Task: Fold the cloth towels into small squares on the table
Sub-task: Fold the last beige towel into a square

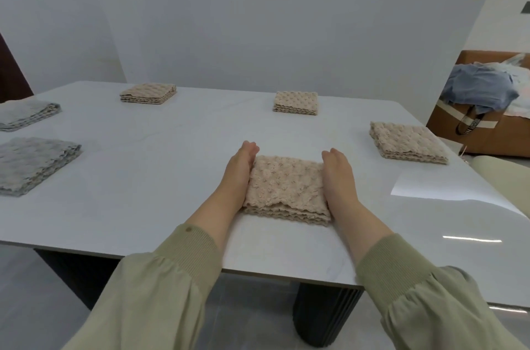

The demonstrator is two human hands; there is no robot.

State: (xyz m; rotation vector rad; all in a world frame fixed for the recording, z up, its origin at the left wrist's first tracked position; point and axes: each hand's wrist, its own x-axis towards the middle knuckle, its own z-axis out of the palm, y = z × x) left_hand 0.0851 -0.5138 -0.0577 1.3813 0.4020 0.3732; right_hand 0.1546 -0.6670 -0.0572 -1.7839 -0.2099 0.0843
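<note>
Two folded grey towels (31, 166) lie at the left edge of the white surface (160, 177), with a folded beige towel (148, 93) far left. Near centre, the left hand (239, 166), fingers straight, presses the left side of the folded beige centre towel (286, 189). The right hand (339, 174), also flat, presses its right side. Two more beige squares: far (296, 102) and right (407, 142). A brown sofa (487, 131) stands off to the right.

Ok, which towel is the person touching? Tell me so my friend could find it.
Look at the big white table. Near its front edge lies a folded beige towel. It is the only one with a left hand and right hand pressed against its sides.
</note>
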